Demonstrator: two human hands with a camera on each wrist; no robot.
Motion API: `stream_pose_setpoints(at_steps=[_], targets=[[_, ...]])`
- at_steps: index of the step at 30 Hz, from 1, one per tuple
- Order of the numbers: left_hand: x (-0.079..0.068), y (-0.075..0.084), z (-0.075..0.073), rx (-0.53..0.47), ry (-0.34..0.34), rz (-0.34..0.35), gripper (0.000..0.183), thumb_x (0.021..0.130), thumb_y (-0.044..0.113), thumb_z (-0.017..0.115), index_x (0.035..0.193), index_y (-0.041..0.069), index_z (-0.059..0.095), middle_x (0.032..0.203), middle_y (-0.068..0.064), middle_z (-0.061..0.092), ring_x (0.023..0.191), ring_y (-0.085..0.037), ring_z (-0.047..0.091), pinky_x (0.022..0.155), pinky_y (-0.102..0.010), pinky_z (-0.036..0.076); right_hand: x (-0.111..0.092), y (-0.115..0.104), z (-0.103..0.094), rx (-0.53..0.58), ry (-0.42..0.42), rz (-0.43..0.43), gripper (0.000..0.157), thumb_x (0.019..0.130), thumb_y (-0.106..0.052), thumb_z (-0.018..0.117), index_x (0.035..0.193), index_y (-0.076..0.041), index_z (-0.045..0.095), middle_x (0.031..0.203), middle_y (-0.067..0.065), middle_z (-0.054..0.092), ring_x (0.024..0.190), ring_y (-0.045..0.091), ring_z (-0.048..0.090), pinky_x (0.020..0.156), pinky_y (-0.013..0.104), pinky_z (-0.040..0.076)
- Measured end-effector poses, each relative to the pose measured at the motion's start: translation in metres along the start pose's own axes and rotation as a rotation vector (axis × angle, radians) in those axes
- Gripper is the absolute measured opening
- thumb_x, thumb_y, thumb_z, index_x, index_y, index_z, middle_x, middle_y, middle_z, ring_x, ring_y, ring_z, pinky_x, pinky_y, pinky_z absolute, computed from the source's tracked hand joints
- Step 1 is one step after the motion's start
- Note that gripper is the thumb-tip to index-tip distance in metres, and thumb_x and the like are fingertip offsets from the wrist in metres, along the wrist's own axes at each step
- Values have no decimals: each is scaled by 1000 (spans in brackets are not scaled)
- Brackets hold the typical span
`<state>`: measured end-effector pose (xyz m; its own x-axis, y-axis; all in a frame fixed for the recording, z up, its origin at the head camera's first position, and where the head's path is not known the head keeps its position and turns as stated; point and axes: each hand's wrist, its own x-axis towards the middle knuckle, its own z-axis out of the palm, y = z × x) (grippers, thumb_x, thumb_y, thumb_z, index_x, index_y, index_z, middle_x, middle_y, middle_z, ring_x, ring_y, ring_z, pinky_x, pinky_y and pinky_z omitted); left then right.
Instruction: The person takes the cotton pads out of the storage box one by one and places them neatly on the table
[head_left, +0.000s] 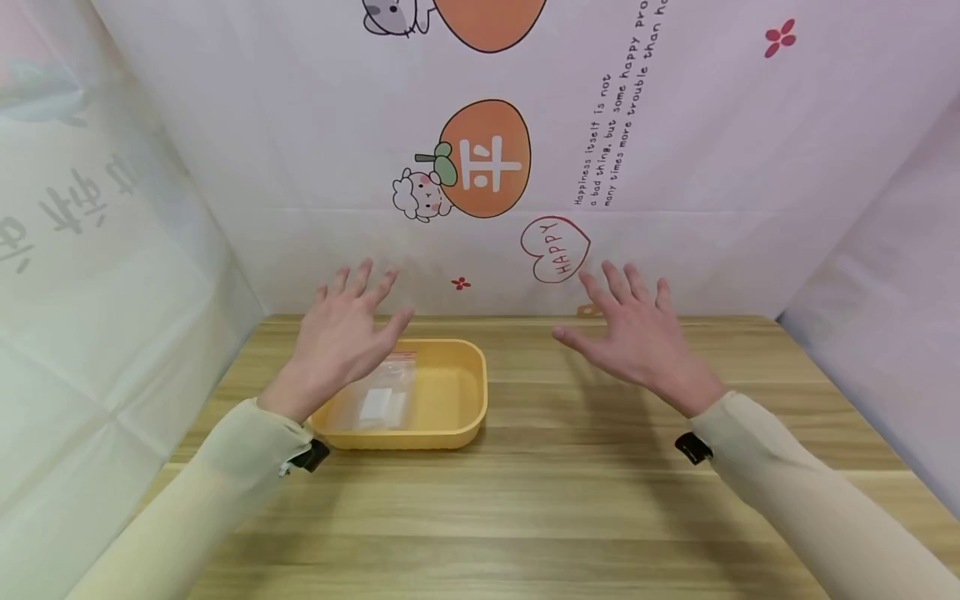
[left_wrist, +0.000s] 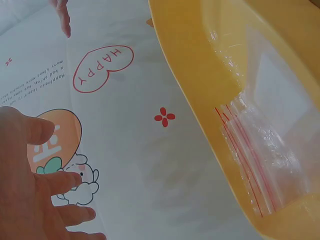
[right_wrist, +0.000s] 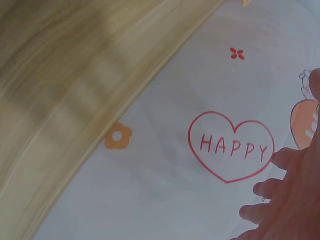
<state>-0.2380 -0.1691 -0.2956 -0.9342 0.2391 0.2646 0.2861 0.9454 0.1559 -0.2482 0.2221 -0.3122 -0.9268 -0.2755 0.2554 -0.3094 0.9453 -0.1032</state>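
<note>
Both hands are held up with fingers spread and nothing in them. My left hand [head_left: 337, 342] hovers over the left part of a yellow plastic tray [head_left: 483, 396], hiding its far left corner. Inside that tray lie clear zip-seal plastic bags [left_wrist: 255, 160] with red seal lines, and a white block-like piece [head_left: 377, 407] shows through the plastic. To the right, over the wooden table near its far edge, is my right hand [head_left: 637, 337], apart from the tray. The right wrist view shows its fingertips [right_wrist: 265, 189] against the printed cloth.
A wooden table [head_left: 525, 517] spans the front. White cloth [head_left: 322, 167] with printed fruit, animals and lettering hangs right behind it, and more cloth stands at the left [head_left: 75, 333] and right [head_left: 885, 317]. Each sleeve has a small black device at the wrist.
</note>
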Motion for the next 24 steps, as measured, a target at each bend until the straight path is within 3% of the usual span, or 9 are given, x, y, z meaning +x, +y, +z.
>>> stream_pose_setpoints(at_steps=[15, 24], targets=[[-16, -7, 1, -18, 10, 14, 71, 109, 58, 40, 167, 17, 35, 172, -22, 22, 154, -51, 20, 120, -71, 20, -12, -11, 6, 31, 14, -20, 107, 91, -89, 42, 170, -19, 24, 174, 18, 16, 159, 43, 7, 121, 73, 0], [-26, -7, 0, -32, 7, 24, 75, 109, 62, 35, 167, 14, 34, 171, -22, 22, 153, -52, 21, 120, -71, 21, -17, -18, 7, 25, 1, -46, 105, 92, -88, 40, 171, -22, 20, 175, 16, 15, 159, 43, 8, 123, 71, -1]])
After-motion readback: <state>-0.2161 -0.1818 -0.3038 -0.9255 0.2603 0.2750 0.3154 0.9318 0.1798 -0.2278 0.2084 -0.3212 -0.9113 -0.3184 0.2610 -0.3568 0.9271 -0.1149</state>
